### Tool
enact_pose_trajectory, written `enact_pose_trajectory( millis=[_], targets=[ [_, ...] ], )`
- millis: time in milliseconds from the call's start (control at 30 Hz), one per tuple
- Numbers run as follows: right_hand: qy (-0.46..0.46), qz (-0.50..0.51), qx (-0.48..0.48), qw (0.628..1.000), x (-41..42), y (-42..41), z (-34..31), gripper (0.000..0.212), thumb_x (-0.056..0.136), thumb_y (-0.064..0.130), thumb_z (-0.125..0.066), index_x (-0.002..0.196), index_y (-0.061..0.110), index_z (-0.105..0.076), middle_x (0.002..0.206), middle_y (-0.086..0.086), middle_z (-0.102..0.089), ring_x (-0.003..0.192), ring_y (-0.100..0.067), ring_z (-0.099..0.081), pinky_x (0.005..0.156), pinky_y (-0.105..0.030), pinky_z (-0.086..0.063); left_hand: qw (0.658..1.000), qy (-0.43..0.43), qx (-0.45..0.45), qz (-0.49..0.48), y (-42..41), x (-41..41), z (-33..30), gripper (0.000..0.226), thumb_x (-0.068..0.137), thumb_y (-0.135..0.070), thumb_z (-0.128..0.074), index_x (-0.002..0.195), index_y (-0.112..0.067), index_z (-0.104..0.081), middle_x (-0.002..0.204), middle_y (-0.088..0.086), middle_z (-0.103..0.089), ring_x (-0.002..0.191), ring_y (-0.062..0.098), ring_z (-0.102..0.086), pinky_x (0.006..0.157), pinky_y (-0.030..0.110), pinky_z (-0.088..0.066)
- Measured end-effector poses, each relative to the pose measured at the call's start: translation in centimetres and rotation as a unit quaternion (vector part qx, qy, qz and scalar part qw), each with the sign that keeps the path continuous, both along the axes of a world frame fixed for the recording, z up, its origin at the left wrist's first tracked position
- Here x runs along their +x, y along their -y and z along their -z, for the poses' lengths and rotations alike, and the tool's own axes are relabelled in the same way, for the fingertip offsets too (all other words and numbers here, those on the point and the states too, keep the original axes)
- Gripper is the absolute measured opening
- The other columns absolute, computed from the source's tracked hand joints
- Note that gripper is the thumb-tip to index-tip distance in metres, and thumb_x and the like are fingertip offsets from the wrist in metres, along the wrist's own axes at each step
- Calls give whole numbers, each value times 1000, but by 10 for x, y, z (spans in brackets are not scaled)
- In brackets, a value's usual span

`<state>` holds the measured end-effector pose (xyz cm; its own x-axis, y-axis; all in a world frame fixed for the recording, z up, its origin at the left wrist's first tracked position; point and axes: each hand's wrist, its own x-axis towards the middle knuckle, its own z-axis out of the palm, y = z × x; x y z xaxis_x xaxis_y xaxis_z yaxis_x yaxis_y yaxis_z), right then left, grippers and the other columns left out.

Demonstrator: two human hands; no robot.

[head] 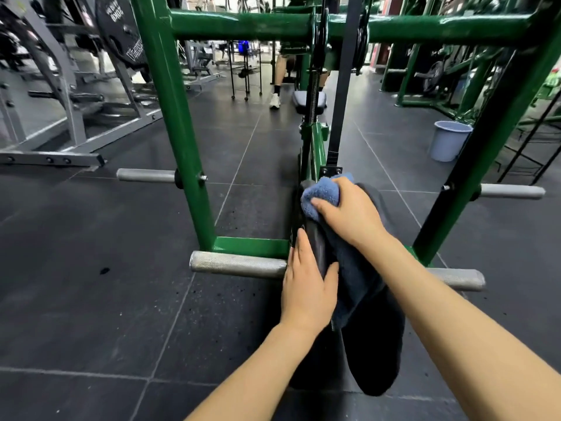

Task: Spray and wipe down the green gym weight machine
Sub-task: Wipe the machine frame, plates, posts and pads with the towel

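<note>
The right hand point(349, 214) is gripping a blue cloth point(321, 194), with its fingers curled over the bunched top. It is pressing the cloth down on the top of a black pad point(315, 247). The rest of the cloth is hanging down under the right wrist, between the two arms.

The left hand point(306, 284) is resting on the pad just below the right hand. Its fingers are lying straight along the left side of the pad, and its thumb is pressing on the other side.

The pad is part of the green machine point(179, 132). The green frame is standing up just past both hands, with one post to the left of the left hand and one post to the right of the right hand. A green bar is running across high above the hands.

A silver peg point(236, 264) is sticking out just left of the left hand. Another peg point(458, 279) is sticking out to the right of the right arm.

A blue bucket point(449, 141) is sitting on the dark floor point(91, 299), far off to the right of the right hand. A person's leg with a white shoe point(275, 100) is showing far ahead of the hands.
</note>
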<state>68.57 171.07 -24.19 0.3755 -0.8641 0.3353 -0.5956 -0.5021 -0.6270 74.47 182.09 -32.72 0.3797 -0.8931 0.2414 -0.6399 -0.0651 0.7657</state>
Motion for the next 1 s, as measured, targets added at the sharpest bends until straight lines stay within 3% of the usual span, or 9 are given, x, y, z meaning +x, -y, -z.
enact_pose_trajectory(
  millis=[200, 333, 433, 500, 567, 633, 733, 833, 1000],
  targets=[
    [-5, 19, 44, 999, 11, 15, -7, 31, 86, 34, -66, 108, 15, -57, 101, 0, -62, 91, -20, -55, 73, -27, -35, 1000, 9, 19, 9, -25, -6, 17, 81, 97, -50, -27, 145, -17, 29, 161, -2, 7, 149, 14, -5, 114, 18, 1],
    [12, -3, 20, 1000, -16, -30, 9, 31, 83, 33, -69, 108, 18, -57, 103, 6, -61, 96, -17, -57, 74, -25, -35, 993, 109, 25, -26, -56, -9, 43, 90, 85, -54, -32, 153, -11, 10, 158, 7, -22, 137, 22, -41, 110, 28, -32],
    [1, 6, -33, 999, -25, -65, 22, 28, 81, 32, -71, 101, 17, -57, 98, 4, -60, 92, -18, -55, 70, -27, -32, 999, 37, 39, 2, -63, -10, 32, 95, 90, -49, -46, 145, -31, 29, 159, -11, 8, 149, 19, -9, 119, 26, -9],
    [-34, 7, -84, 996, -24, -74, 24, 27, 80, 31, -70, 97, 16, -58, 97, 2, -61, 94, -21, -54, 73, -32, -38, 999, -20, 32, -20, -40, -4, 15, 99, 82, -39, -64, 154, -25, 3, 160, -10, -5, 145, 16, -20, 116, 33, -25],
    [-67, 7, -110, 992, -20, -69, 21, 28, 78, 33, -69, 98, 16, -58, 100, 2, -61, 98, -23, -54, 77, -36, -42, 997, -61, 21, -30, -15, 0, 2, 89, 75, -35, -67, 150, -23, -18, 153, -4, -30, 136, 19, -38, 105, 38, -39],
    [-53, 10, -82, 995, -15, -56, 13, 27, 80, 33, -68, 99, 17, -58, 98, 3, -61, 95, -21, -55, 73, -32, -40, 996, -74, 36, -25, -7, -1, 1, 84, 76, -33, -65, 148, -26, -22, 145, -2, -43, 132, 21, -43, 103, 39, -41],
    [-27, 19, -1, 999, -3, -28, 2, 26, 83, 33, -65, 99, 14, -58, 94, 0, -61, 87, -21, -57, 69, -30, -37, 997, -56, 33, -30, -10, -3, 7, 84, 85, -37, -61, 153, -26, -13, 153, 0, -35, 140, 20, -32, 111, 37, -31],
    [7, 36, 62, 997, 3, 0, -5, 30, 84, 35, -66, 102, 13, -58, 99, -2, -63, 92, -22, -59, 77, -32, -43, 998, -46, 34, -22, -12, -5, 9, 82, 91, -37, -57, 154, -23, -6, 157, 0, -25, 144, 18, -24, 116, 32, -23],
    [71, 22, 86, 993, -6, -20, 7, 26, 85, 33, -67, 103, 20, -53, 101, 5, -61, 91, -13, -56, 75, -26, -39, 998, -45, 48, -7, -17, -2, 14, 84, 90, -38, -57, 153, -25, -4, 157, 0, -26, 142, 19, -27, 114, 33, -26]
  ],
)
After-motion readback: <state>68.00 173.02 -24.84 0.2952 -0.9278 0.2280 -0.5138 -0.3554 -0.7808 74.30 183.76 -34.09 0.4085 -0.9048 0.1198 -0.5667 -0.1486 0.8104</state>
